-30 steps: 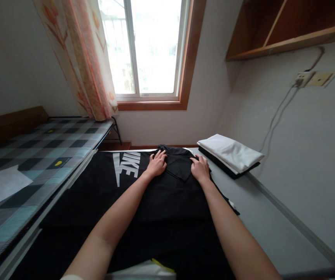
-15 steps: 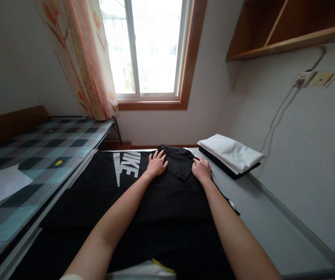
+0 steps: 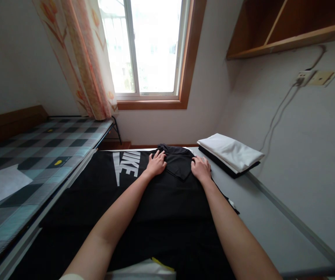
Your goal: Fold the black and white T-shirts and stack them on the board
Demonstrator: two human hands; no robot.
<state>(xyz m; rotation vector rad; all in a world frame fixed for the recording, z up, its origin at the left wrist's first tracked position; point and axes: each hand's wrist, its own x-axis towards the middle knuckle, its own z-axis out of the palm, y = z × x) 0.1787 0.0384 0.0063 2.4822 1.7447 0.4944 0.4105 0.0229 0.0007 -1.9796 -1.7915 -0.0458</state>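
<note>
A black T-shirt [image 3: 161, 210] with large white NIKE lettering lies spread on the white tabletop. Its far part, probably a sleeve [image 3: 178, 162], is folded back onto the body between my hands. My left hand [image 3: 156, 163] rests open with fingers spread, at the left border of this folded part and beside the lettering. At its right border lies my right hand [image 3: 201, 168], open and fairly flat, fingers close together, touching the cloth at the shirt's edge. A bit of white cloth [image 3: 231, 203] shows from under the shirt's right edge.
Folded white and black clothes [image 3: 230, 153] are stacked at the table's back right. A checked bed [image 3: 77, 134] with a paper sheet [image 3: 4, 184] stands left. Ahead are a curtain [image 3: 87, 58] and window; a wooden shelf [image 3: 290, 39] and plugged-in cable [image 3: 278, 112] are right.
My right hand's fingers have flattened slightly on the cloth at the fold's right border. My left hand and the shirt look almost the same.
</note>
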